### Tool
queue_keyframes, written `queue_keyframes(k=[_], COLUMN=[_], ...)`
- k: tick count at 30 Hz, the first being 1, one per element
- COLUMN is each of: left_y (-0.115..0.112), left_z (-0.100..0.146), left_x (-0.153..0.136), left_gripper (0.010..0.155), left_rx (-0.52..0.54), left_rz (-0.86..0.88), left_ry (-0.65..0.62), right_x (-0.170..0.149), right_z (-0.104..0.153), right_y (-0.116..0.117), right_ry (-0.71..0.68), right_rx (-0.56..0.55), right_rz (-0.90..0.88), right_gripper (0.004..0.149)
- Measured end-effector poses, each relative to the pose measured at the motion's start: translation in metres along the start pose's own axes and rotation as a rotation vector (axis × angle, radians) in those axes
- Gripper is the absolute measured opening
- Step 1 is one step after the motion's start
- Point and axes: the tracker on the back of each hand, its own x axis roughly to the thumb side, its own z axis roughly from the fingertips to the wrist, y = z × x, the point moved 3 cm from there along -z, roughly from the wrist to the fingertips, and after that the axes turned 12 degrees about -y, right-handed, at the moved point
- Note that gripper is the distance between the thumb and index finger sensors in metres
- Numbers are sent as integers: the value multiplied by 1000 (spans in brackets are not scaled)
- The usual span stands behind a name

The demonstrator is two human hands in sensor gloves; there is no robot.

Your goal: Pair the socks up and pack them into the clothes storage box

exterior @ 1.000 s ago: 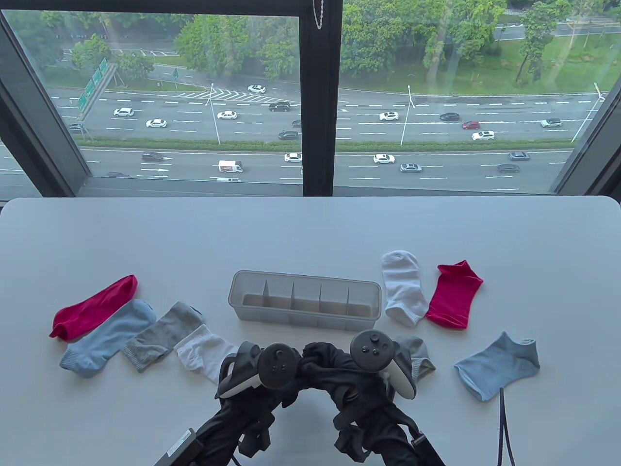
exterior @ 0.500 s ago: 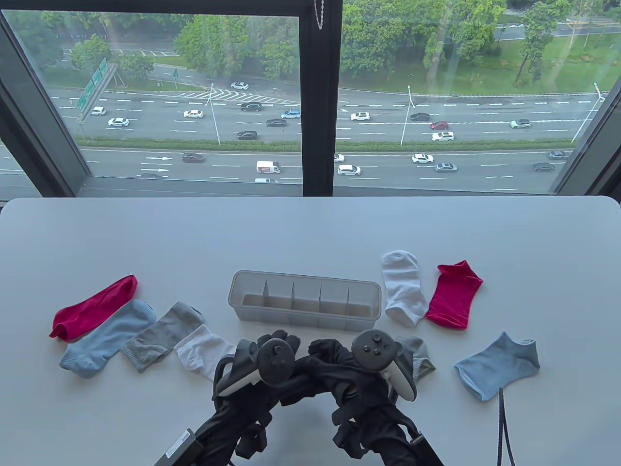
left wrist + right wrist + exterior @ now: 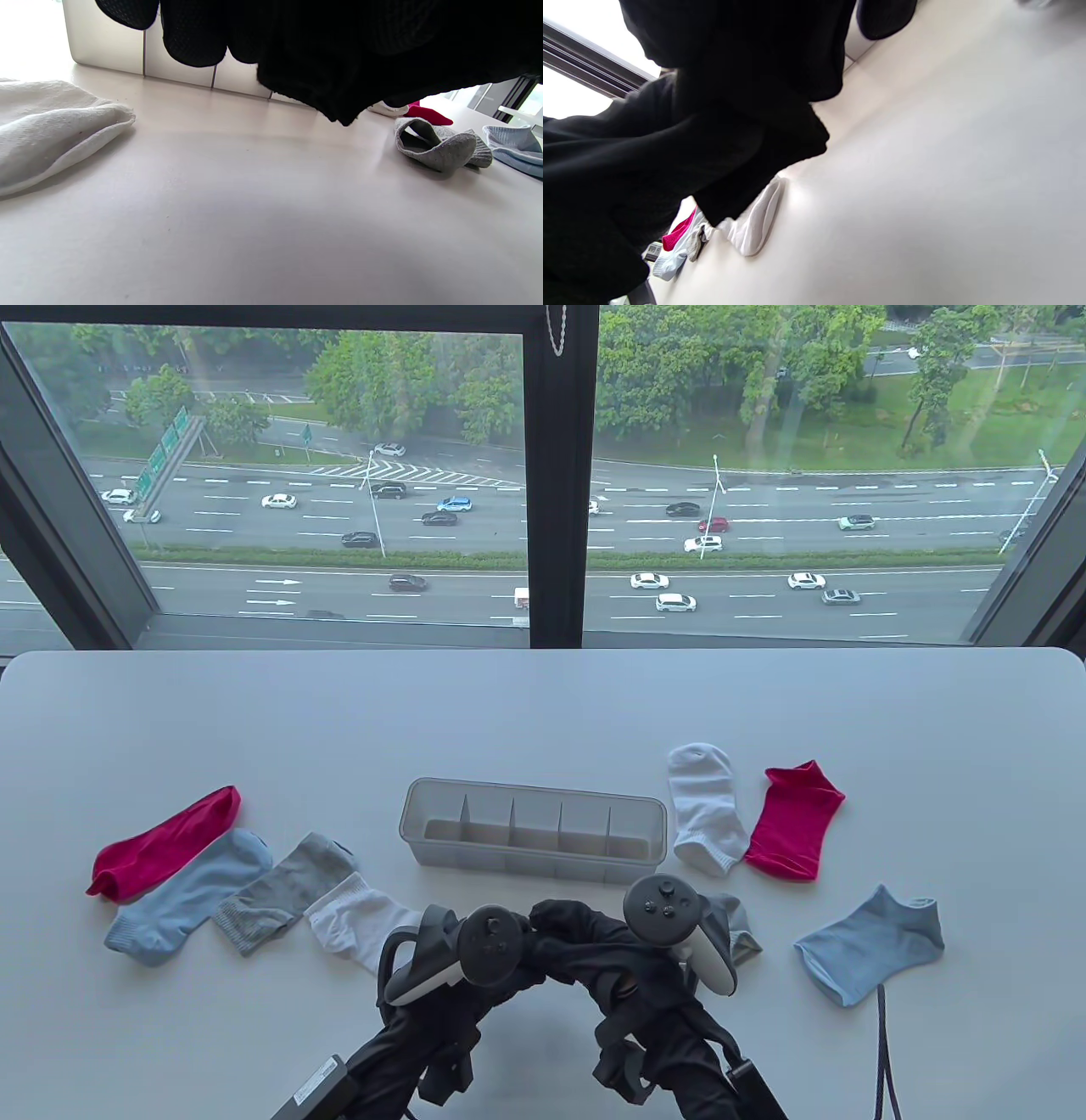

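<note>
Black fabric sock pair (image 3: 567, 937) bunched between left hand (image 3: 475, 946) and right hand (image 3: 653, 933), both clenched on it, just before translucent divided plastic box (image 3: 533, 831); likely rolling for compartment.

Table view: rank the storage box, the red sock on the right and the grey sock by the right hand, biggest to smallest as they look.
1. storage box, clearly largest.
2. red sock.
3. grey sock, though the right hand hides part of it, so its full size is unsure.
</note>
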Motion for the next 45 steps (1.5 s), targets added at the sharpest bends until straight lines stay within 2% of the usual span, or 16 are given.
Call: queue_keyframes(k=[3,5,7,9,12,16,19,22,24,29,33,36,37,40,43,45], left_y=[3,6,6,6,5,2,11,11,8,-2,-3,0,1,1,-1,-1], left_z=[-2,-1,-2,0,-1,-2,1,0,0,-3,-5,-4,-4,-1,-3,-3], left_x=[9,6,2,0,4,10,10,3,2,15,15,7,5,3,11,16], left_gripper=[62,59,59,59,65,83,62,55,55,76,66,62,62,64,81,76], left_rx=[40,76,45,52,49,37,164,104,98,67,80,64,54,67,42,63], left_rz=[29,41,88,102,66,34,14,82,88,2,-27,47,86,80,6,-34], left_ry=[-118,-113,-107,-116,-111,-128,-113,-113,-118,-145,-125,-129,-138,-128,-115,-129], right_x=[-4,-4,1,3,4,3,3,9,10,2,-1,2,3,5,6,2], right_z=[2,2,1,0,2,4,3,3,3,7,5,1,0,1,5,8], right_y=[-1,1,5,1,-2,-1,1,3,-1,-8,-2,7,8,-1,-5,-10], right_ry=[11,-27,-63,-38,-29,-23,-45,-91,-76,13,4,-50,-56,-26,5,51], right_rx=[-20,8,55,22,-23,-43,-10,26,-11,-136,-69,61,84,-21,-95,-179], right_rz=[-60,-82,-115,-66,-16,-151,-149,-112,-48,57,-28,-90,-99,-25,119,97], right_gripper=[52,55,68,61,54,52,55,66,57,55,54,76,76,57,55,53])
